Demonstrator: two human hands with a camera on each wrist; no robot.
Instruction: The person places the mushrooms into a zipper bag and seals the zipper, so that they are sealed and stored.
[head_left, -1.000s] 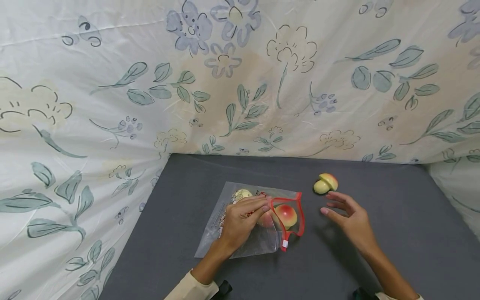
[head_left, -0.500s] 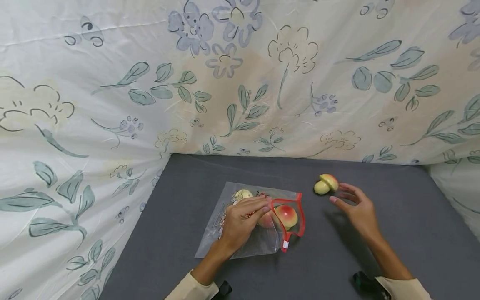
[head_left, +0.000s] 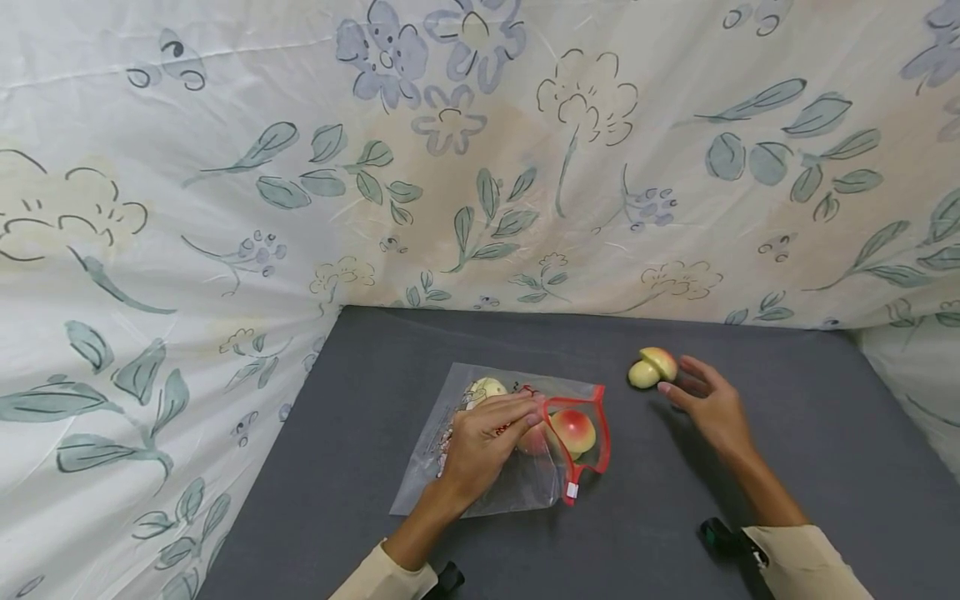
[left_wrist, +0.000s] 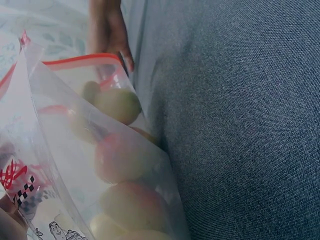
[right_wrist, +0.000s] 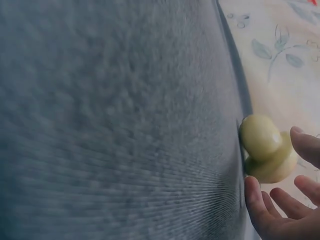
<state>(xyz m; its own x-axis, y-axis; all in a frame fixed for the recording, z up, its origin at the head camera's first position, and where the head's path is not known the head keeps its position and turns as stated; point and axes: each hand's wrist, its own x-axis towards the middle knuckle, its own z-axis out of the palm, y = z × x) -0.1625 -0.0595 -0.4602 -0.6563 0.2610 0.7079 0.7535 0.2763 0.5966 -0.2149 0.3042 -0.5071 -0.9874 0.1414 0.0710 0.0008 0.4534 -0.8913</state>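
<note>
My left hand pinches the upper layer of a clear zip bag with a red-edged mouth, holding it raised. Inside lie several rounded red-and-yellow pieces; one piece shows at the mouth, and others show through the plastic in the left wrist view. To the right, a mushroom-shaped piece with a red-yellow cap and pale green round stem rests on the table. My right hand is at its right side, fingers spread and gently bent, fingertips close to the cap in the right wrist view.
A dark grey table surface lies under everything. Floral cloth hangs along its back and left edges, with another stretch of cloth at the right. Black wrist straps sit near both sleeves.
My right hand has moved slightly right and away from me, to the right side of the mushroom-shaped piece, its fingertips now close to the cap. The left hand and bag stay put.
</note>
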